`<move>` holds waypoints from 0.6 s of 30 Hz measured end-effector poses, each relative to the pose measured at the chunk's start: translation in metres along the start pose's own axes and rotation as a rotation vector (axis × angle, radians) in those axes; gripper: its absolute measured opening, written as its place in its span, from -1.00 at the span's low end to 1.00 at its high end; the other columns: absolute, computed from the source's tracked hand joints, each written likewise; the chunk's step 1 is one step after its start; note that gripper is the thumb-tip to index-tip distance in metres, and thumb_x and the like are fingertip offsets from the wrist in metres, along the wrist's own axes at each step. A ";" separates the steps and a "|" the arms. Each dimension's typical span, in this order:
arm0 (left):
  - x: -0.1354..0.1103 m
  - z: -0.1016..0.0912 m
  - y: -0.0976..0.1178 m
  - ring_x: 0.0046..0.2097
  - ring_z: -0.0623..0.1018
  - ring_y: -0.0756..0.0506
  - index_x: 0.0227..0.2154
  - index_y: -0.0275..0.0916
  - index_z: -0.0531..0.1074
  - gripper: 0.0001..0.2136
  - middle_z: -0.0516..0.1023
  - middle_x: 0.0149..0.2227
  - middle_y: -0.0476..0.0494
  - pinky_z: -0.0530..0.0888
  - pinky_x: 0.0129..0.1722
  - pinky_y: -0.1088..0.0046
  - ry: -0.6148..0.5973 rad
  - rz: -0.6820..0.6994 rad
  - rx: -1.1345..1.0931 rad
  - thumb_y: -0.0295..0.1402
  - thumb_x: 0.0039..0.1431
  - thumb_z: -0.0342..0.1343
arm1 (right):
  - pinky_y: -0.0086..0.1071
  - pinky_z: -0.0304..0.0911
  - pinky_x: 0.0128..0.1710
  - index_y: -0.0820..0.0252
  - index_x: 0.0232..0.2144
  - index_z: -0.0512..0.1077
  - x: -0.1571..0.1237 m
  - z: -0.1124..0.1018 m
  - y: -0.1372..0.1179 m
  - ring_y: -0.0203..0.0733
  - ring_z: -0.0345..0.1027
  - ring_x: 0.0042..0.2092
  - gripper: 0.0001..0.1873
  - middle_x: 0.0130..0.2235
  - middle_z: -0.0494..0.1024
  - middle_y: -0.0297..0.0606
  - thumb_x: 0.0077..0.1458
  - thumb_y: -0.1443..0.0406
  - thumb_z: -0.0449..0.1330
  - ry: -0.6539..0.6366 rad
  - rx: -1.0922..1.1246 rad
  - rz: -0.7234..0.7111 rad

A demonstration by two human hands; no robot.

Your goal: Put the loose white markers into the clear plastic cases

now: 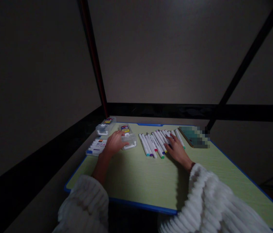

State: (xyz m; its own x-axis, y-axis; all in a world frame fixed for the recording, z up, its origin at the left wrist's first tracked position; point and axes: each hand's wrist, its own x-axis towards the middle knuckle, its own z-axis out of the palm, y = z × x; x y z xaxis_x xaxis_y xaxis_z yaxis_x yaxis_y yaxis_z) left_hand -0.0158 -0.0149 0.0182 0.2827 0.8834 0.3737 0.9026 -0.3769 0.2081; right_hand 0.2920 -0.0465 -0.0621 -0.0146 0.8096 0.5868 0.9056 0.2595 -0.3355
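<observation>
My left hand [114,143] rests on the near end of a clear plastic marker case [129,137], fingers curled against its side. My right hand [177,149] lies flat over a row of several white markers [154,144] with coloured caps, its fingers stretched onto the right part of the row. Both arms wear fluffy white sleeves.
A second clear case [105,126] stands at the back left and a third case filled with markers [97,147] lies by the left edge. A blurred flat green object [194,136] lies at the back right. The green table has a blue rim [138,204]; dark walls surround it.
</observation>
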 end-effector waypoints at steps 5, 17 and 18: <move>0.000 0.000 -0.002 -0.10 0.45 -0.22 -0.27 -0.25 0.38 -0.67 0.47 -0.20 -0.17 0.38 -0.13 0.34 0.001 0.019 0.003 -0.27 -0.12 0.25 | -0.04 0.07 0.10 0.32 -0.01 0.29 0.000 -0.002 -0.001 0.06 0.07 0.17 -0.56 0.11 0.22 0.07 0.11 0.21 -0.04 0.003 -0.007 0.007; 0.003 0.003 0.003 -0.09 0.42 -0.23 -0.28 -0.26 0.37 -0.68 0.47 -0.20 -0.18 0.35 -0.07 0.27 -0.003 0.091 -0.067 -0.32 -0.15 0.28 | 0.02 -0.10 0.16 0.29 0.01 0.26 0.002 -0.009 -0.057 0.02 0.14 0.11 -0.60 0.05 0.32 0.01 0.13 0.29 -0.06 -0.057 0.041 -0.162; 0.004 0.003 0.003 -0.08 0.41 -0.23 -0.29 -0.27 0.37 -0.68 0.47 -0.20 -0.19 0.35 -0.06 0.26 -0.003 0.094 -0.076 -0.32 -0.15 0.28 | -0.01 -0.10 0.17 0.27 0.02 0.26 0.003 -0.007 -0.067 0.00 0.14 0.11 -0.60 0.05 0.33 -0.02 0.12 0.31 -0.06 -0.078 0.056 -0.199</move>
State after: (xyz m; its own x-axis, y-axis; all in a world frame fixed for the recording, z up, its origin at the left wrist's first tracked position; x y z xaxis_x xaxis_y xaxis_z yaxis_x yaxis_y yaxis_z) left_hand -0.0107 -0.0120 0.0173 0.3662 0.8437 0.3925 0.8448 -0.4783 0.2398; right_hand 0.2341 -0.0651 -0.0323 -0.2253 0.7772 0.5876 0.8569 0.4451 -0.2601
